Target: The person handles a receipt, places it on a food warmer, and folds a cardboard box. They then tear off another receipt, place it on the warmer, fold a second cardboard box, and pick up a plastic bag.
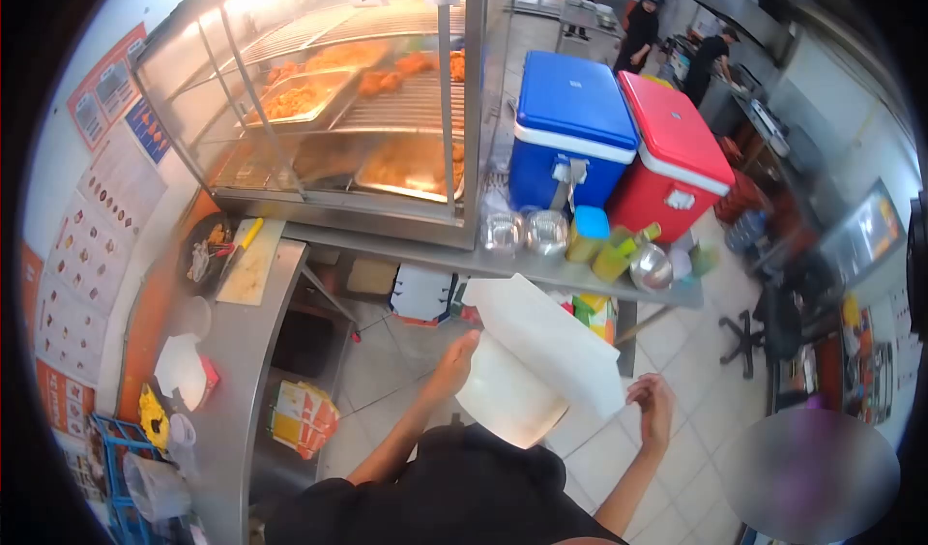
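Note:
White paper [561, 347] lies over an open, pale box or tray [498, 390] in front of my body. At the left edge of the box, my left hand [452, 366] has its fingers wrapped against the side. My right hand [652, 405] is raised just right of the paper's lower right corner, its fingers curled; whether it touches the paper is not clear. The lower edge of the box is near my dark shirt.
A lit food warmer [338, 206] stands ahead. Blue [570, 119] and red [677, 148] coolers, bowls and cups share the steel shelf. A side counter [232, 352] holds a knife [246, 240] and board [249, 279]. People stand at the back right.

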{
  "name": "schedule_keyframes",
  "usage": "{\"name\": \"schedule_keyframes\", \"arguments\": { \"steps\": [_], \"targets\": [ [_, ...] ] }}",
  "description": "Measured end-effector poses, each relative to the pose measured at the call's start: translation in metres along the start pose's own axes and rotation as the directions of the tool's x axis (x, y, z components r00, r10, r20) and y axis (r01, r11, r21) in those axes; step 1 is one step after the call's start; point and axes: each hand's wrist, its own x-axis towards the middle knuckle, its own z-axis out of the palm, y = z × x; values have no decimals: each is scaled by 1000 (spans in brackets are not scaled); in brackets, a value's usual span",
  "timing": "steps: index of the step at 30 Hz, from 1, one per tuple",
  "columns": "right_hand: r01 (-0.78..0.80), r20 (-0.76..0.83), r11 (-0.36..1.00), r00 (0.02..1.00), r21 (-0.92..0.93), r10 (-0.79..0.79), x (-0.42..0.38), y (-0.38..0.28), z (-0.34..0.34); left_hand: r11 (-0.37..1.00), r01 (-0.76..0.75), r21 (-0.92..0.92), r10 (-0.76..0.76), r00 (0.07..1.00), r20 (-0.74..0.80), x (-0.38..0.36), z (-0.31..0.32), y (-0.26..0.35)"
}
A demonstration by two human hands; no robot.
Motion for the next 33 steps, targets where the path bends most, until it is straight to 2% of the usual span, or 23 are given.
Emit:
{"name": "schedule_keyframes", "arguments": {
  "steps": [3,5,7,8,9,10,11,12,13,15,17,19,21,23,24,25,29,30,31,32,33],
  "targets": [
    [41,-74,955,995,-294,-66,106,-26,-42,995,-103,5,103,995,-10,48,21,9],
    [41,-101,912,991,-408,-90,186,-55,-62,997,-67,33,69,995,-72,73,33,32],
    [102,-45,889,990,-447,-136,268,-84,-87,994,-101,42,101,995,8,103,42,41],
    [168,-62,889,975,-426,-214,308,-102,-89,992,-123,21,124,992,-30,118,46,49],
    [234,-82,886,954,-400,-289,350,-118,-93,985,-167,40,168,986,-4,131,49,59],
    [231,-62,794,946,-562,-319,393,-134,-111,975,-212,64,211,977,22,143,50,68],
    [222,-42,678,936,-701,-350,439,-146,-134,971,-230,59,232,973,-13,156,50,76],
    [326,-7,607,877,-724,-480,483,-149,-152,961,-261,95,259,965,31,168,50,84],
    [352,13,571,859,-742,-512,518,-156,-163,948,-290,131,282,956,81,180,50,90],
    [288,-10,453,835,-844,-550,590,-150,-215,939,-322,119,315,946,74,199,52,98],
    [53,-31,452,984,-891,-176,623,-158,-237,945,-293,145,272,951,149,220,44,109],
    [157,44,567,977,-808,-207,660,-119,-282,926,-355,127,337,931,144,240,40,112],
    [8,-29,646,998,-763,-47,657,-129,-265,963,-240,122,213,956,202,252,36,114],
    [-119,-82,683,993,-720,86,662,-144,-257,964,-227,136,196,959,207,261,35,123],
    [-155,-92,696,988,-701,128,665,-150,-255,957,-266,117,236,946,222,269,35,120],
    [-183,-97,706,982,-684,161,669,-157,-254,947,-306,99,276,931,238,277,35,119],
    [-234,-92,746,970,-624,226,679,-179,-240,953,-275,124,235,934,268,299,45,124],
    [-238,-105,758,970,-607,220,682,-175,-237,935,-341,92,304,909,286,306,53,119],
    [-159,-69,829,987,-536,145,690,-170,-233,911,-408,62,371,875,310,318,57,118],
    [-82,-52,886,996,-457,66,692,-167,-228,920,-390,38,352,865,357,321,65,131],
    [-70,9,891,997,-448,83,687,-173,-213,926,-375,47,327,856,400,330,71,130]
  ]
}}
